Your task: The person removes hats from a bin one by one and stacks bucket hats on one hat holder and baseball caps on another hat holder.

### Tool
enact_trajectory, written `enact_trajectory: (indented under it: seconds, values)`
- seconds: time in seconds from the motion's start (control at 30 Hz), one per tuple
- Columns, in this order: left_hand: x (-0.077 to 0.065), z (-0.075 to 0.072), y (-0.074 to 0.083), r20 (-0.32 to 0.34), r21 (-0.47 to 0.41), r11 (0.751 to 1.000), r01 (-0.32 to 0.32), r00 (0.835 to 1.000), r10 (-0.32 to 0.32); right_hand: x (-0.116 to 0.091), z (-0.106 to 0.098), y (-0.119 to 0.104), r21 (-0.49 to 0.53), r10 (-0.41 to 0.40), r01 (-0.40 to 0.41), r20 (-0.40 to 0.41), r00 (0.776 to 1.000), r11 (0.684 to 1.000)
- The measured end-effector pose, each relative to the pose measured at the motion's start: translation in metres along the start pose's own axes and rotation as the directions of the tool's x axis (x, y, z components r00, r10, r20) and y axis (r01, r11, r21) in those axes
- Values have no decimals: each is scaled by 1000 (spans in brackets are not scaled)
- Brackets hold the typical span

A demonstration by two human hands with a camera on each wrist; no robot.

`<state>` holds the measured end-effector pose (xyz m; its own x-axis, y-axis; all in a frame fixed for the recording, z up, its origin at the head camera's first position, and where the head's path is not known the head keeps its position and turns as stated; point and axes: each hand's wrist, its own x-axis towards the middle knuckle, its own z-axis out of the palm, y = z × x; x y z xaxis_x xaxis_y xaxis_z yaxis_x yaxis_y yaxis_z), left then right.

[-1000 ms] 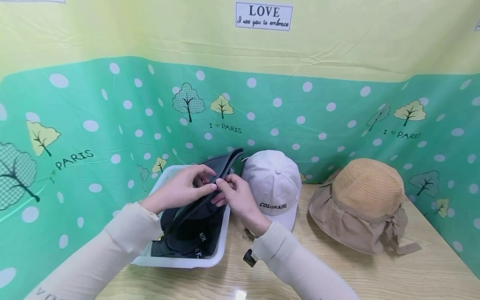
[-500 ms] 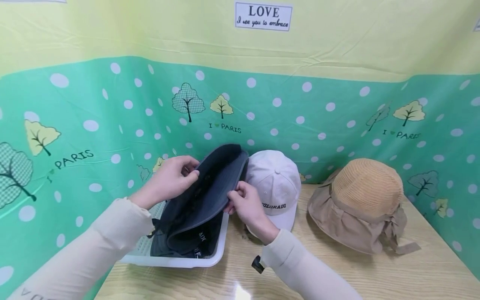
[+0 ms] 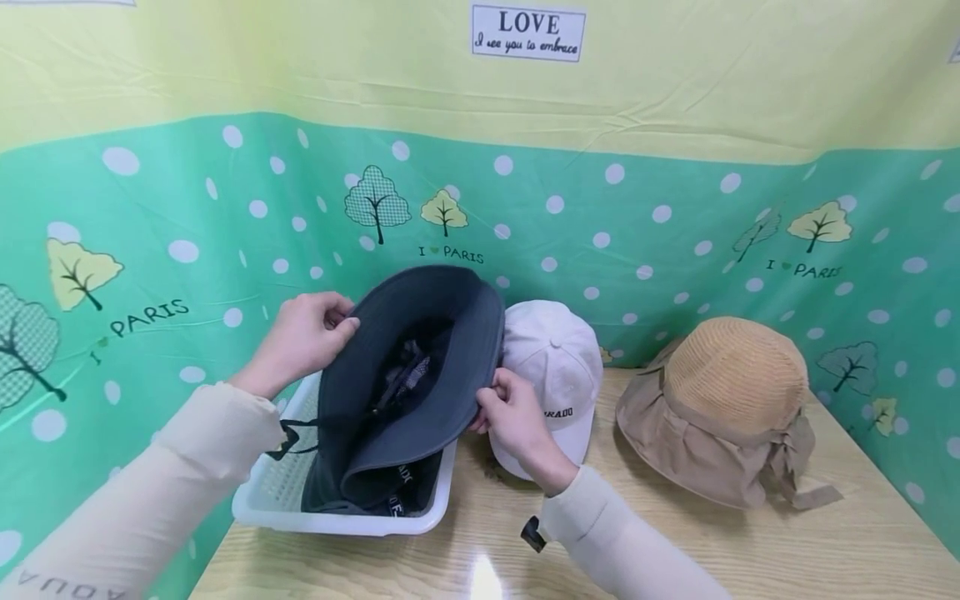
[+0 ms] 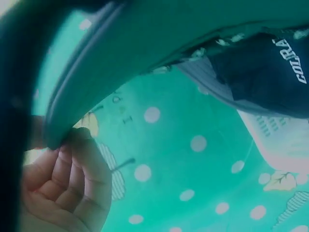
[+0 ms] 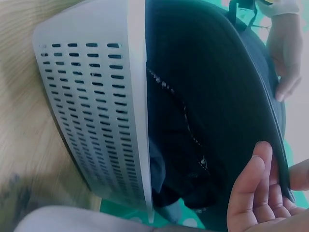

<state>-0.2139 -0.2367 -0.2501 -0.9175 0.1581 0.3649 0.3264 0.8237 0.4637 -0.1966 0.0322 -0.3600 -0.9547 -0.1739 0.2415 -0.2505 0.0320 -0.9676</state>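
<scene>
A dark wide-brimmed bucket hat (image 3: 465, 400) is held over the basket with its hollow inside facing up toward the head camera. My left hand (image 3: 311, 337) pinches the brim's left edge between thumb and fingers; the left wrist view shows those fingers (image 4: 72, 169) curled at the brim. On the right edge, my right hand (image 3: 513, 412) pinches the brim too, thumb on one side and fingers on the other. Beneath the hat, a dark cap with white lettering (image 3: 401, 492) lies in the white slotted basket (image 3: 345, 522), mostly covered.
Right of the basket, a white cap (image 3: 555, 350) with dark lettering sits on the wooden table (image 3: 637, 533). Farther right stands a straw hat (image 3: 735, 383) with a brown fabric brim and bow. A printed green and yellow curtain (image 3: 570, 200) hangs behind.
The folded brim has been spread apart, so the hat's inside now shows. My left hand moved left and up, my right hand moved right and slightly down.
</scene>
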Motion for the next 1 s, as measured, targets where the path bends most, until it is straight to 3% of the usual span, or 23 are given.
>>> enact_trajectory:
  seconds: [0.13, 0.4, 0.67, 1.0]
  values:
    - [2, -5, -9, -47, -22, 1000, 18, 999, -19, -2, -8, -1, -24, 0, 0, -14, 1000, 1000]
    - [6, -10, -29, -62, -42, 995, 94, 993, -97, -14, -23, 3, -142, 59, -58, 4, 998, 988]
    - [10, -16, -46, -66, -88, 984, 157, 984, -163, -25, -36, 17, -183, 17, -25, -47, 999, 983]
    - [16, -20, -63, -80, -64, 976, 210, 973, -215, -33, -47, 32, -220, 17, -34, -78, 997, 975]
